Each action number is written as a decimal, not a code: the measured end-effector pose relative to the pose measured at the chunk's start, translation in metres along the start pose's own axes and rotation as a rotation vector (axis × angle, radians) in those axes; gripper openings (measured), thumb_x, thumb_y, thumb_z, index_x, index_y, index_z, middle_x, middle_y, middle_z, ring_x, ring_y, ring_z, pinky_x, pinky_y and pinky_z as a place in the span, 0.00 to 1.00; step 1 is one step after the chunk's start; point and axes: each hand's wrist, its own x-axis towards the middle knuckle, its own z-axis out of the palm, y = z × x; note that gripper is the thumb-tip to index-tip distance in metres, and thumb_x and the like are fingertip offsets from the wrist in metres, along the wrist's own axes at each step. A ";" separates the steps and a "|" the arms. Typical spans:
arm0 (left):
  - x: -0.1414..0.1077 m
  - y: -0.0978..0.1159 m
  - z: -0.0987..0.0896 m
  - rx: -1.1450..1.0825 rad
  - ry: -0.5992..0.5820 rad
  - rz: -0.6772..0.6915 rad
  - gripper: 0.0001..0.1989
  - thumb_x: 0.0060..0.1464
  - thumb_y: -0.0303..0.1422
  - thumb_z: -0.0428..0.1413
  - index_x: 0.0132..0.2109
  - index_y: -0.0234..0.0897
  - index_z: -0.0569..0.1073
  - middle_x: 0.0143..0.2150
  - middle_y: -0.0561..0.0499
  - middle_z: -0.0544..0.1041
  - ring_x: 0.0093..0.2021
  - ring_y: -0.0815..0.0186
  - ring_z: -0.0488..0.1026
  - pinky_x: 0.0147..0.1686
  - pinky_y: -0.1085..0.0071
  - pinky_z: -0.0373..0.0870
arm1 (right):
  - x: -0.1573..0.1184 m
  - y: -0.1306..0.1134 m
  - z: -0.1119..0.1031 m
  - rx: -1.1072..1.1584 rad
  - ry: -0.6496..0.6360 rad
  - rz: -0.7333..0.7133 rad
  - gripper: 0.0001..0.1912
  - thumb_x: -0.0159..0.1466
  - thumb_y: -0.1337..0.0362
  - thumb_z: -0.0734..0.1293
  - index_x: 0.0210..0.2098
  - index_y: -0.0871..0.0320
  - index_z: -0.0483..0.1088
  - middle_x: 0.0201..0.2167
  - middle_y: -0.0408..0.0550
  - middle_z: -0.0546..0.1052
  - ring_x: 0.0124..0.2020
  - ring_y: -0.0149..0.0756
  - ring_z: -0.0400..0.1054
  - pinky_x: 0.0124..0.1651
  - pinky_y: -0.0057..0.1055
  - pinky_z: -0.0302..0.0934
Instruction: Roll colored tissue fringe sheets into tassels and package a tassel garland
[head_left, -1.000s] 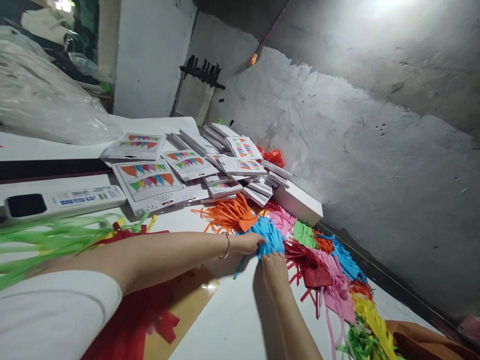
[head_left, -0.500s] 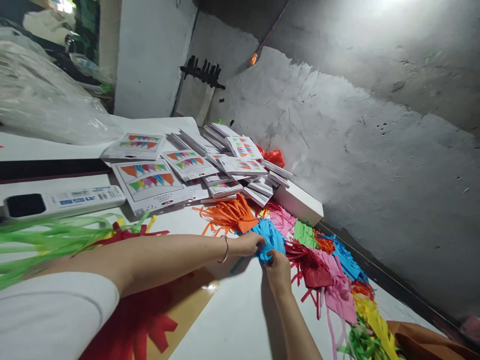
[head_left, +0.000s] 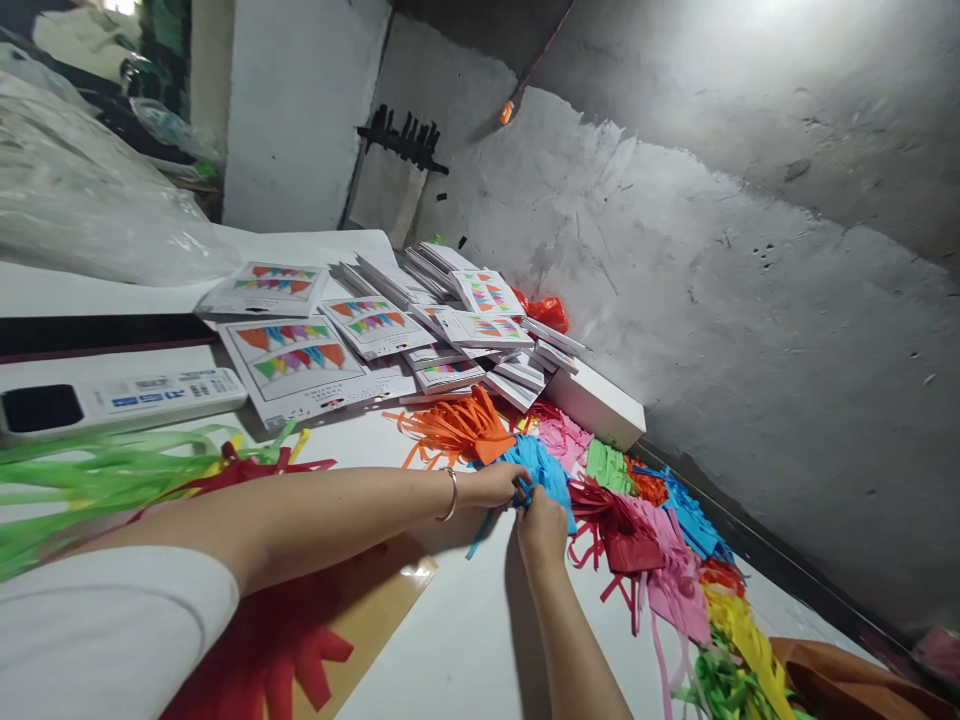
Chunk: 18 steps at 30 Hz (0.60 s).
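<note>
A blue fringed bundle point(head_left: 550, 470) lies on the white table between an orange fringed bundle point(head_left: 469, 430) and a dark red one point(head_left: 626, 530). My left hand point(head_left: 501, 486), with a bracelet at the wrist, pinches the near left side of the blue bundle. Right beside it, my right hand point(head_left: 541, 520) has its fingers closed on the same blue strips. The fingertips of both hands nearly meet, and the exact strips between them are too small to tell.
Packs of printed cards point(head_left: 375, 325) are piled behind the hands, near a white box point(head_left: 600, 405). Pink, green and yellow fringes point(head_left: 739, 630) run along the right by the wall. Red fringe point(head_left: 285, 650) lies under my left arm on a tan sheet point(head_left: 390, 610).
My right hand has moved left and slightly up, closer to my left hand. A blue strip now hangs lower below my left hand.
</note>
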 end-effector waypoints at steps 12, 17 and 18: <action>-0.007 -0.005 -0.003 0.155 0.053 0.121 0.14 0.66 0.37 0.57 0.53 0.33 0.73 0.51 0.45 0.76 0.47 0.59 0.76 0.46 0.57 0.77 | 0.001 0.028 0.012 0.511 0.106 0.186 0.13 0.69 0.56 0.68 0.45 0.60 0.72 0.40 0.44 0.77 0.37 0.32 0.74 0.42 0.36 0.71; -0.012 0.007 0.000 0.330 0.033 0.218 0.12 0.66 0.36 0.57 0.51 0.34 0.74 0.51 0.45 0.76 0.48 0.59 0.76 0.48 0.56 0.76 | -0.002 0.040 0.017 0.683 0.190 0.231 0.14 0.69 0.57 0.68 0.48 0.60 0.71 0.42 0.46 0.76 0.38 0.33 0.73 0.42 0.35 0.71; -0.014 0.011 0.001 0.364 0.022 0.247 0.12 0.65 0.36 0.57 0.50 0.34 0.75 0.51 0.45 0.76 0.49 0.58 0.76 0.49 0.56 0.75 | -0.003 0.041 0.018 0.706 0.213 0.232 0.14 0.69 0.57 0.68 0.49 0.60 0.70 0.42 0.46 0.76 0.38 0.33 0.73 0.41 0.35 0.71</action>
